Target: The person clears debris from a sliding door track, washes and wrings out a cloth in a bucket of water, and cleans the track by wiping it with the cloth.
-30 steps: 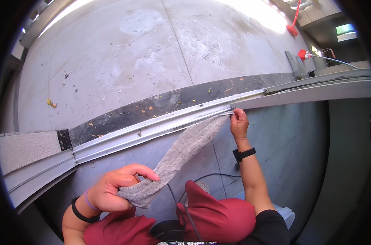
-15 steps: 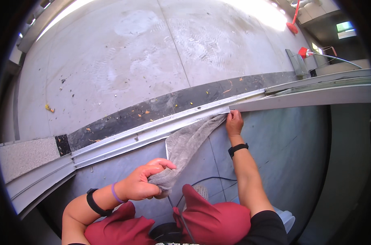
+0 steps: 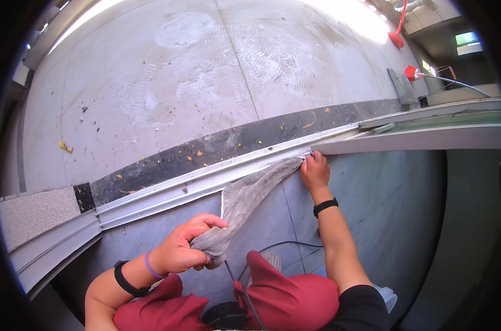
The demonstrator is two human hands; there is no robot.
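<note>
Head view (sole view). Landmark: the white track (image 3: 151, 199), set obliquely betw. the pale outer floor (image 3: 151, 110) and the bluish inner floor (image 3: 383, 187). The grey cloth (image 3: 248, 198) spans the track's near side: far tip at the track's near edge, other end bunched well back from it. L. hand (image 3: 179, 248), well apart from the track on its near side; grip clenched round the bunched end. R. hand (image 3: 316, 172), at the track's near edge, just beside the end of the door panel (image 3: 410, 139); grip apparently pinching the cloth's tip, fingertips partly hidden.

Step in hand (judged): wiping the track nr. the panel's end — R. fingers working the cloth's tip, L. hand gathering the slack. Next move prob. calls for pressing the tip into the track's groove, then drawing it along, w/ slack paid out from the L.

Edges & room: the track's raised ribs might snag the cloth; the panel bounds travel to the track's R. The open run extends L. along the track to the speckled block (image 3: 38, 204) at its end. On the track's near side, the knees (image 3: 294, 298) and black cable (image 3: 289, 243) limit pull-back.
</note>
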